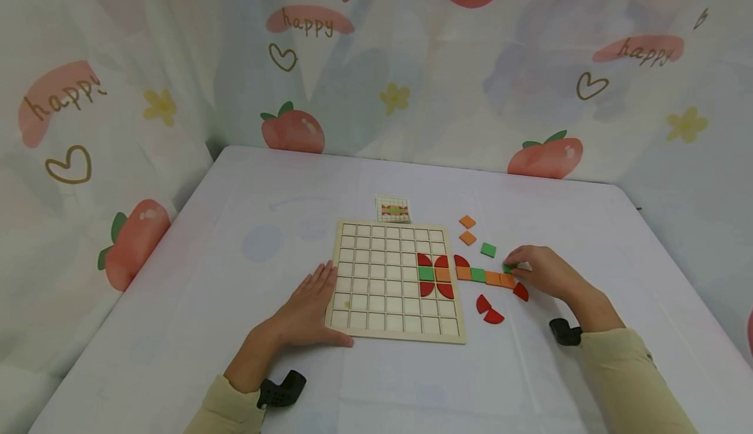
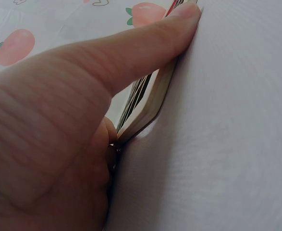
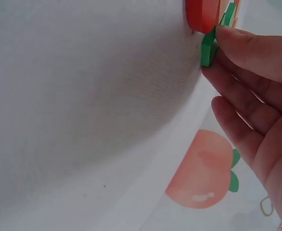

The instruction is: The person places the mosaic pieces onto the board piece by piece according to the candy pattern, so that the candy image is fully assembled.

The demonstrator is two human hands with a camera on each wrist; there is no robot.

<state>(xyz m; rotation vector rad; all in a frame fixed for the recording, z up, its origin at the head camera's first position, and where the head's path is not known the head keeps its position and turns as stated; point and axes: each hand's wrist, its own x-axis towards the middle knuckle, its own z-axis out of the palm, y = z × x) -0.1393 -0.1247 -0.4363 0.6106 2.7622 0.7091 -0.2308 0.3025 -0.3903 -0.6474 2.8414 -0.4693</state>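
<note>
My left hand (image 1: 308, 303) lies along the left side of a wooden grid board (image 1: 376, 287), fingers extended and thumb at the front corner. The left wrist view shows that thumb (image 2: 145, 55) along the board's edge (image 2: 153, 103). On the board's right part, a green square and an orange square (image 1: 442, 275) sit between red quarter-circle pieces (image 1: 445, 291). Right of the board, my right hand (image 1: 544, 270) pinches a green square tile (image 3: 208, 48) between thumb and fingers, close over the table. A red piece (image 3: 201, 17) shows beside it in the right wrist view.
A row of orange tiles (image 1: 493, 278) and a green tile (image 1: 478, 275) extends right from the board. Two red pieces (image 1: 494, 316) lie in front. Two orange tiles (image 1: 467, 238) and a green one (image 1: 488, 250) lie behind. A pattern card (image 1: 392, 205) lies behind the board.
</note>
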